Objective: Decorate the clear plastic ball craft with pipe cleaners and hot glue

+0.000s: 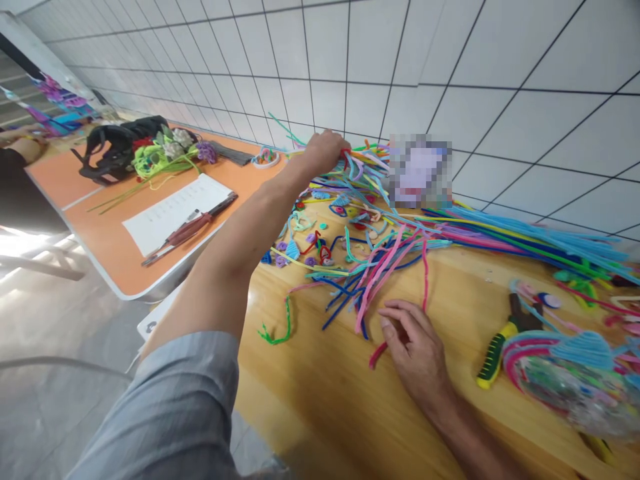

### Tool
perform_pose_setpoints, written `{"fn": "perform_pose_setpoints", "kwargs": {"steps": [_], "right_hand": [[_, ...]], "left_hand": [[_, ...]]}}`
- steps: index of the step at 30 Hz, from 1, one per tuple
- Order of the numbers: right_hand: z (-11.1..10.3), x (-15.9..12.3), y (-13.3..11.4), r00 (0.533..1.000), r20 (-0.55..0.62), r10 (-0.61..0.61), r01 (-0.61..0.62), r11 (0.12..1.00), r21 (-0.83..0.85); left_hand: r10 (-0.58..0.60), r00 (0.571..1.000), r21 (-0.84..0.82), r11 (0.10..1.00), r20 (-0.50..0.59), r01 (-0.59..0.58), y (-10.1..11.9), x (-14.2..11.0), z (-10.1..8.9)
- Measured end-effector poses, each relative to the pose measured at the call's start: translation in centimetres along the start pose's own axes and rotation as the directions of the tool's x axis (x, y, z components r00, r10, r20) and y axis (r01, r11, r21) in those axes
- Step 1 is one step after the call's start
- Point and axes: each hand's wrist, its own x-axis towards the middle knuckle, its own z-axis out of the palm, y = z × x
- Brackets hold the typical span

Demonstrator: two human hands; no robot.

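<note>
Upper centre, the left hand (327,150) is at multicoloured fuzzy stems (357,168); lower centre, the right hand (419,345) curls loosely; I can't tell either grip.

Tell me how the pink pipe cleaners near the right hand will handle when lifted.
The pink pipe cleaners look thin, so probably light. They likely bend easily, as the curved green strand suggests. Lifting them may drag the dark blue pipe cleaners they cross.

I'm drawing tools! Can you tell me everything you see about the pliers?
The pliers have a dark, metallic-looking head and a dark and yellow, plastic-looking grip. They lie on the wooden table, right of the right hand, grip end nearest the camera. Fuzzy strands hide part, so I can't tell whether they're open.
</note>
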Motion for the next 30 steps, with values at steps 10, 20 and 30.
{"fn": "perform_pose_setpoints", "kwargs": {"steps": [10, 20, 30], "right_hand": [[-0.1, 0.2, -0.2, 1.0, -0.002, -0.028, 0.028, 1.0, 0.003], [-0.1, 0.1, -0.2, 1.0, 0.011, -0.019, 0.019, 1.0, 0.003], [-0.2, 0.0, -0.2, 1.0, 0.027, -0.003, 0.003, 1.0, 0.004]], "left_hand": [[-0.089, 0.995, -0.077, 0.993, -0.051, 0.085, 1.1, -0.9, -1.0], [-0.075, 0.995, -0.026, 0.997, -0.069, 0.073, 2.2, -1.5, -1.0], [0.073, 0.993, 0.014, 0.997, 0.092, -0.074, 1.8, -1.6, 5.0]]}}
